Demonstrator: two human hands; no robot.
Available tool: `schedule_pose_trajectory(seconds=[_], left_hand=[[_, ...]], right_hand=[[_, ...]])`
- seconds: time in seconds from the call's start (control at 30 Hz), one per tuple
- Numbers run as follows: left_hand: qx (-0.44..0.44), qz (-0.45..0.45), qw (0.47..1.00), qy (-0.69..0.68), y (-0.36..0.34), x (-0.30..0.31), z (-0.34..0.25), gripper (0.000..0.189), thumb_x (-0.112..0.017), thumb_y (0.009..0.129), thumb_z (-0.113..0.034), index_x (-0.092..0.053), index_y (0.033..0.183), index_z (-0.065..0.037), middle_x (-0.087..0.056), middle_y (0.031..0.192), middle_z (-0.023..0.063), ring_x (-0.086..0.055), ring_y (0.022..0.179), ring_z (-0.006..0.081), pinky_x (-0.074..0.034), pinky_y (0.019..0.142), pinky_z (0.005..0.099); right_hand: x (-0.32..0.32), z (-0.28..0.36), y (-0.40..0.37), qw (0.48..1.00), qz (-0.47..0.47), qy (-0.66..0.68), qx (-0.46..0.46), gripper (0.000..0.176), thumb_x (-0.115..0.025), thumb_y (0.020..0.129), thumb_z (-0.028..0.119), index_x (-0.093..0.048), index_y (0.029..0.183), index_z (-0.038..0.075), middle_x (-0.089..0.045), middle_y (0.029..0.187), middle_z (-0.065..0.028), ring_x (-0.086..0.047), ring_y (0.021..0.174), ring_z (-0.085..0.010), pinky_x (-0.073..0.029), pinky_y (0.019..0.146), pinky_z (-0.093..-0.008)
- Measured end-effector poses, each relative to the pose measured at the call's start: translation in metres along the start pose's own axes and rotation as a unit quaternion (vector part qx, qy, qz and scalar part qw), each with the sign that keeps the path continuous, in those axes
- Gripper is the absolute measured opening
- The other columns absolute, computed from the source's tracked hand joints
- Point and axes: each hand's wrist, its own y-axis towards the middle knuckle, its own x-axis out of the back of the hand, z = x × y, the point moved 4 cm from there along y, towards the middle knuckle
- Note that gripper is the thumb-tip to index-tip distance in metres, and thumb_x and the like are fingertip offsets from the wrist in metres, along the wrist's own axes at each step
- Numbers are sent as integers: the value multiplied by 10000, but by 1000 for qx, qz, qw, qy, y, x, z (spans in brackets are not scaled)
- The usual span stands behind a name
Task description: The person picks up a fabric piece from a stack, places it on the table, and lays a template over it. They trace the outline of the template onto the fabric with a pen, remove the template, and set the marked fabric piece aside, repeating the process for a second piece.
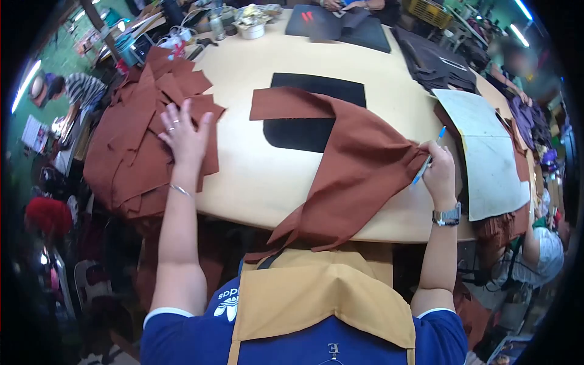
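Observation:
My left hand (pixel 183 135), fingers spread, rests on or just over a heap of rust-brown fabric pieces (pixel 131 140) at the table's left side. On the right, my right hand (pixel 438 170) is closed around a bunched corner of a single rust-brown fabric piece (pixel 365 152), and a blue pen (pixel 442 133) sticks out of the same grip. That piece stretches across the table, folded and twisted, with its lower end hanging over the front edge. Beneath its upper part lies a black flat panel (pixel 298 134), partly covered.
A pale board (pixel 486 152) lies on stacked brown fabric at the right. Dark folded bags or cloth (pixel 435 61) sit at the back right. A dark mat (pixel 337 27) and a white tub (pixel 250 29) stand at the far side of the table (pixel 243 182). Other people work around it.

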Motion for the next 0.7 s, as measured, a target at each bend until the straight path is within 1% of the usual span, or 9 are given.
schedule_pose_trajectory(seconds=[0.03, 0.1, 0.2, 0.27, 0.33, 0.37, 0.47, 0.6, 0.7], left_hand=[[-141, -32, 978, -152, -7, 36, -48, 480, -675, 870, -337, -542, 1262, -94, -478, 1341, 168, -446, 1256, 334, -380, 1028, 489], [-221, 135, 810, -526, -65, 73, -138, 352, -701, 826, -192, -612, 1140, -60, -626, 1105, 137, -611, 1017, 285, -486, 861, 379], [-236, 325, 678, -615, -145, 124, -222, 671, -802, 742, -364, -516, 1250, -33, -622, 1082, 136, -629, 962, 264, -521, 827, 379], [-229, 361, 671, -606, -161, 134, -246, 627, -795, 787, -244, -462, 1267, -15, -609, 986, 80, -599, 940, 151, -501, 809, 298], [-179, 416, 614, -647, -166, 120, -258, 503, -754, 826, -227, -491, 1199, -15, -594, 964, 85, -602, 903, 155, -510, 782, 300], [-153, 444, 583, -663, -169, 111, -262, 443, -734, 845, -218, -505, 1164, -15, -586, 954, 88, -604, 885, 158, -515, 769, 301], [-58, 454, 450, -767, -173, 105, -266, 265, -661, 907, -129, -512, 1101, -27, -579, 951, 57, -581, 890, 82, -499, 744, 249], [-24, 382, 421, -822, -160, 130, -263, 170, -612, 934, -73, -502, 1057, -34, -584, 964, 26, -577, 852, 52, -482, 761, 213], [-51, 424, 379, -821, -165, 121, -265, 199, -580, 955, -68, -452, 1107, -53, -588, 965, 16, -565, 853, 48, -472, 746, 211]], right_hand=[[10, 17, 0, 1000, 17, 3, 17, 180, -636, 704, 17, -604, 867, 87, -638, 729, -114, -618, 732, -329, -456, 759, -416], [32, 64, 2, 999, 38, 11, 30, 189, -651, 684, 16, -596, 850, 87, -626, 697, -102, -614, 690, -311, -459, 684, -403], [53, 113, 12, 994, 2, 36, 100, 204, -673, 663, 23, -589, 835, 92, -597, 643, -78, -601, 625, -280, -450, 591, -383], [66, 128, 17, 989, -21, 37, 142, 233, -674, 642, 9, -594, 847, 86, -595, 643, -72, -592, 600, -269, -445, 563, -372], [78, 137, 20, 986, -17, 19, 163, 287, -661, 612, -27, -607, 877, 68, -615, 684, -78, -586, 596, -269, -446, 559, -360], [84, 143, 22, 985, -40, 19, 166, 205, -694, 654, 53, -584, 818, 111, -561, 592, -53, -580, 551, -248, -427, 531, -373], [89, 146, 20, 983, -13, 33, 181, 171, -681, 669, 68, -585, 800, 120, -563, 594, -56, -583, 556, -253, -433, 526, -374], [89, 149, 16, 982, 12, 14, 188, 130, -666, 685, 75, -590, 779, 124, -571, 607, -68, -593, 566, -265, -447, 533, -375], [92, 152, 18, 980, 29, -3, 197, 116, -663, 694, 70, -598, 774, 122, -584, 624, -80, -605, 582, -272, -456, 537, -376]])
